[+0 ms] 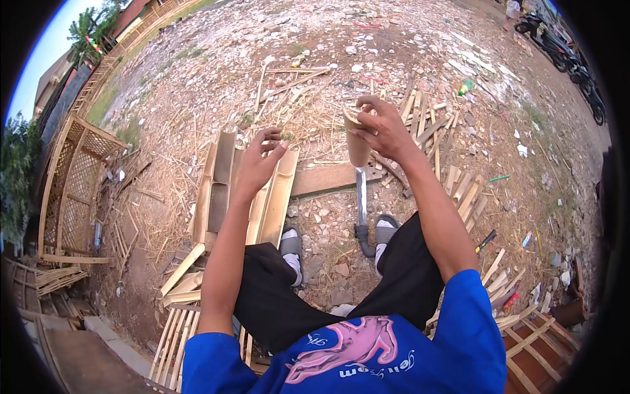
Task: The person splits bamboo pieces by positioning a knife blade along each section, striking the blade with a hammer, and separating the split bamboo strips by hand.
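Observation:
My right hand (380,130) grips the top end of a short split bamboo piece (358,148), which hangs upright above the ground. Its lower end is near the top of a grey pipe-like tool (361,197) that stands between my feet. My left hand (264,154) is raised, empty, with its fingers apart and slightly curled. Under and beside the left hand lie long split bamboo halves (279,197). A wooden board (325,180) lies flat on the ground between the two hands.
Bamboo strips (467,194) lie in piles at the right, with a dark-handled tool (486,240) near them. A woven bamboo frame (77,187) stands at the left. Slatted bamboo (176,345) lies at the lower left. Motorbikes (558,49) and a person's legs (510,16) are far right.

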`<state>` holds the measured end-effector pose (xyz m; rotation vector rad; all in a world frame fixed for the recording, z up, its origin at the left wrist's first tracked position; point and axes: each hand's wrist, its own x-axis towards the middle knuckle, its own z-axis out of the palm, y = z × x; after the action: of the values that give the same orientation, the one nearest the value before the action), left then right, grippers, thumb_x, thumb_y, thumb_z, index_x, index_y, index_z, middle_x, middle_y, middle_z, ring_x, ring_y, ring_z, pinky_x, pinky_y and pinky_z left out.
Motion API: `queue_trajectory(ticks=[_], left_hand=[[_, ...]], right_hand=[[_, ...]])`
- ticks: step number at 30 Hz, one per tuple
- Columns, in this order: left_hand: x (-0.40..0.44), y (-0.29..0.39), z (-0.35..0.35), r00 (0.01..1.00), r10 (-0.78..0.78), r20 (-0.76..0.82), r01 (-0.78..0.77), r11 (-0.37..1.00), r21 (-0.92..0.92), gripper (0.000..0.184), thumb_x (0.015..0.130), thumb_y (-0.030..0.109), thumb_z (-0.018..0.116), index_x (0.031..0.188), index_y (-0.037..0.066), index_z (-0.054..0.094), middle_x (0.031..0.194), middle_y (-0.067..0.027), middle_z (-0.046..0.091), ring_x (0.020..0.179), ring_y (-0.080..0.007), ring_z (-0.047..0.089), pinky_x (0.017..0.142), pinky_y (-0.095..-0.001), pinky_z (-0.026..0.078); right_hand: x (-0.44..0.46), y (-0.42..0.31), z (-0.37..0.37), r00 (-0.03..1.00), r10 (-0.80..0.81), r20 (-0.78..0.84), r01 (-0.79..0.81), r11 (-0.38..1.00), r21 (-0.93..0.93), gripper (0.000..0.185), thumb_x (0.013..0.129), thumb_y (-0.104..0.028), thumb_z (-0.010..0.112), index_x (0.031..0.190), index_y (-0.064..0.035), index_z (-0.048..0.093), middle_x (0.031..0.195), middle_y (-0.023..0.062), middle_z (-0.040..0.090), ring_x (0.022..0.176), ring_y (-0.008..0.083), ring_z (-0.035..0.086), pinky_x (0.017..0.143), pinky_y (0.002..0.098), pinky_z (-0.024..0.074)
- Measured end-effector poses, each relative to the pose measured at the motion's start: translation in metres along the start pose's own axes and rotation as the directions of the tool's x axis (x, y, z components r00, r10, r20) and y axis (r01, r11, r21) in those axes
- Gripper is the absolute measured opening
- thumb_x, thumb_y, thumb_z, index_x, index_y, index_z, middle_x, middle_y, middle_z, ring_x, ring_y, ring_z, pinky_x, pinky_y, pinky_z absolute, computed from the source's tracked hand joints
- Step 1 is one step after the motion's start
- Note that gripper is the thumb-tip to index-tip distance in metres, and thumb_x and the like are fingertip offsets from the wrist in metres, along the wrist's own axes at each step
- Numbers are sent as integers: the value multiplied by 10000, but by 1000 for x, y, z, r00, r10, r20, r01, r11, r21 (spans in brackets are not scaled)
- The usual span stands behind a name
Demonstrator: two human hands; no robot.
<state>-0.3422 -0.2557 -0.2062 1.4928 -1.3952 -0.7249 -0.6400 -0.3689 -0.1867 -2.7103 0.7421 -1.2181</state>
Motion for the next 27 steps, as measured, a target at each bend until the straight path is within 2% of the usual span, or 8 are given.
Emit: queue_trajectory(ticks=[3, 6, 8, 12, 15, 19, 21, 27], left_hand=[[-5, 19, 18, 997, 58, 51, -58, 998, -7, 489, 891, 243, 726, 1297, 56, 527, 1196, -105, 585, 1052, -199, 603, 849, -331, 528], [-2, 26, 20, 998, 12, 66, -16, 998, 55, 541, 891, 251, 730, 1351, 97, 489, 1252, -96, 575, 1147, -221, 580, 946, -376, 505], [1, 29, 24, 998, 5, 58, -9, 998, 57, 627, 870, 239, 745, 1404, 121, 438, 1320, -109, 542, 1222, -252, 543, 979, -406, 493], [6, 28, 30, 972, 220, 80, -227, 969, 100, 645, 876, 192, 709, 1447, 144, 415, 1429, -105, 475, 1336, -286, 455, 1032, -440, 454], [11, 27, 32, 906, 384, 177, -419, 869, 262, 547, 918, 232, 670, 1413, 116, 467, 1385, -140, 522, 1304, -289, 495, 1036, -450, 451], [7, 25, 43, 952, 287, 107, -306, 910, 281, 404, 984, 314, 587, 1291, 54, 543, 1238, -195, 613, 1183, -335, 580, 983, -432, 471], [11, 18, 48, 954, 301, 18, -294, 917, 269, 381, 1003, 358, 548, 1218, 44, 570, 1153, -201, 654, 1076, -382, 628, 899, -428, 499], [14, 14, 56, 996, 85, 4, -84, 996, -42, 318, 1047, 318, 457, 1223, 58, 510, 1072, -70, 627, 1018, -158, 566, 893, -342, 478]], right_hand=[[10, -11, 5, 987, 148, 65, -156, 979, 135, 260, 802, -190, 783, 918, -20, 623, 1131, 119, 579, 924, 296, 621, 789, 428, 500], [13, -22, 27, 978, 140, 157, -171, 964, 201, 286, 810, -218, 777, 927, -14, 614, 1066, 131, 582, 901, 326, 615, 782, 427, 498], [13, -26, 46, 981, 82, 178, -109, 983, 150, 274, 815, -227, 763, 950, -29, 630, 1053, 125, 594, 872, 332, 633, 759, 435, 515], [17, -38, 64, 992, 15, 128, -31, 991, 128, 291, 808, -246, 765, 1002, -62, 652, 1046, 115, 590, 936, 330, 610, 805, 435, 511], [17, -40, 70, 994, 59, 87, -75, 977, 198, 320, 798, -267, 775, 1035, -82, 665, 1081, 108, 582, 1003, 329, 580, 856, 430, 497], [16, -39, 65, 998, 32, 47, -42, 969, 243, 397, 774, -322, 797, 1077, -96, 678, 1156, 118, 563, 1083, 337, 545, 932, 441, 469], [12, -30, 63, 994, 60, 94, -81, 969, 234, 568, 746, -391, 817, 1206, -117, 626, 1236, 151, 527, 1168, 359, 505, 1017, 458, 423], [2, -17, 49, 896, 348, 276, -437, 802, 406, 926, 739, -552, 801, 1453, -124, 396, 1363, 182, 440, 1253, 317, 471, 1025, 455, 435]])
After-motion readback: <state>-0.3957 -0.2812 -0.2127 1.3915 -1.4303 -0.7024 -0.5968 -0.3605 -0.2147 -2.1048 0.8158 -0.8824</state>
